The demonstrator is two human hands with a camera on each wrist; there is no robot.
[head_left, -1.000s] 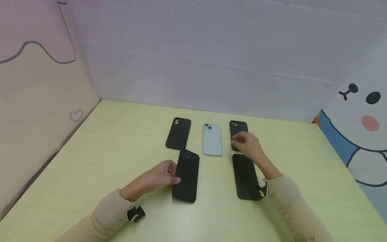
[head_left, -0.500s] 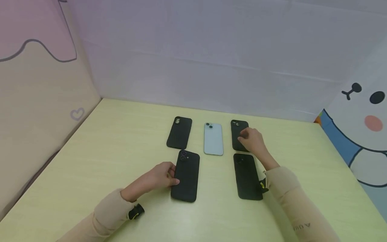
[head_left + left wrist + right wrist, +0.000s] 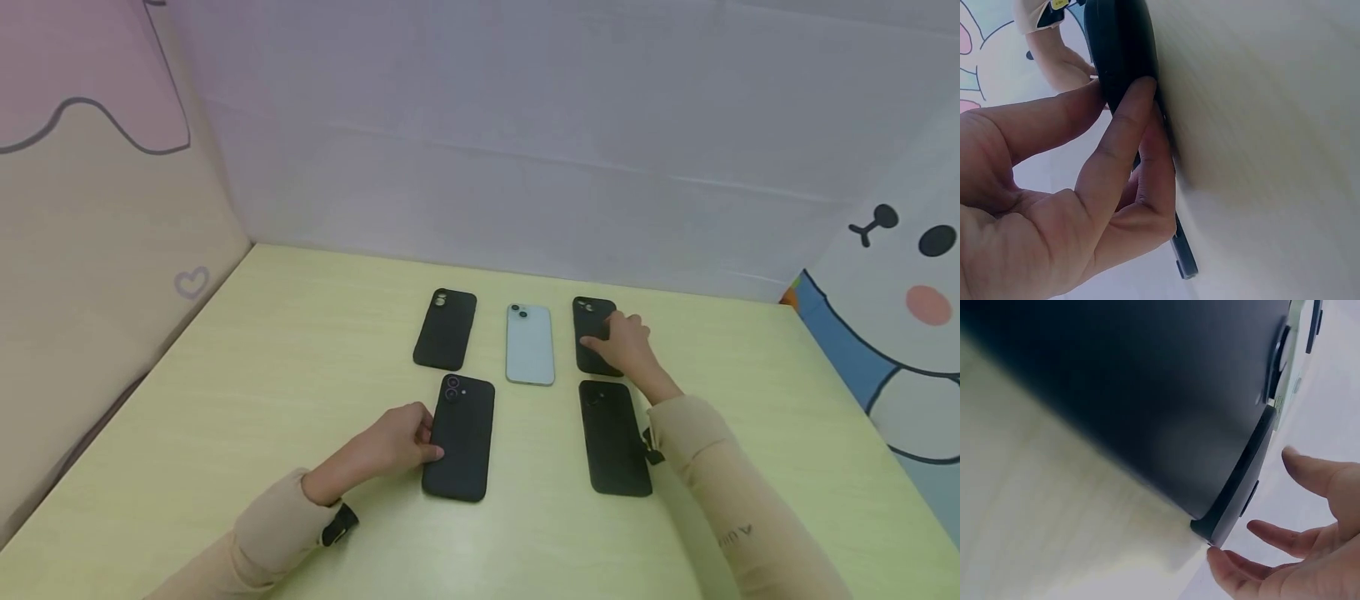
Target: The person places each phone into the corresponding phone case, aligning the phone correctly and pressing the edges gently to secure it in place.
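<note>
our right hand (image 3: 627, 343) has spread its fingers over the far-right case (image 3: 590, 322), which points lengthwise away, contact unclear, while our left hand (image 3: 397, 437) pinches the near-left phone (image 3: 462, 437) by its left edge.

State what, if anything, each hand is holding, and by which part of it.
The left hand pinches the near-left black phone by its left long edge. The right hand, thumb and fingers apart, holds nothing.
</note>
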